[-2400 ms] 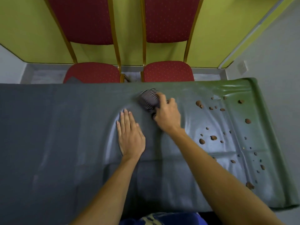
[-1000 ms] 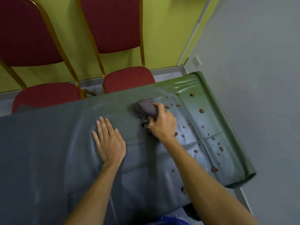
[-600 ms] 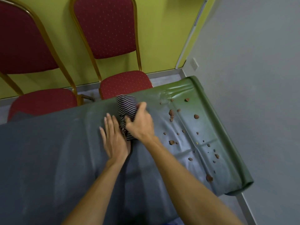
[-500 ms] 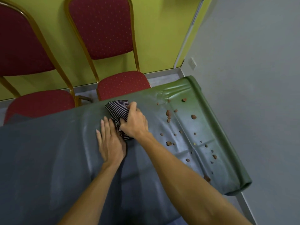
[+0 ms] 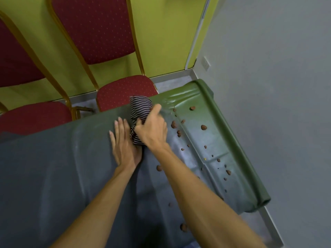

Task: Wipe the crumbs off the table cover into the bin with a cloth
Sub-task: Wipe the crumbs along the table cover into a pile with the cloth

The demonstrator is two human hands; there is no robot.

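A dark green table cover [image 5: 53, 167] spans the table. My right hand [image 5: 154, 129] grips a bunched black-and-white striped cloth [image 5: 139, 110] near the cover's far edge. My left hand [image 5: 123, 145] lies flat on the cover, fingers straight, just left of the cloth and touching it. Several brown crumbs [image 5: 203, 127] lie scattered over the right end of the cover, to the right of my right hand. No bin is in view.
Two red chairs with gold frames [image 5: 125, 90] stand behind the table against a yellow-green wall. A grey wall [image 5: 268, 86] runs close along the cover's right end, with a narrow strip of floor [image 5: 268, 222] between.
My right hand has carried the cloth left, next to my left hand, then slightly toward the far edge. The left hand stays flat. The view has turned right.
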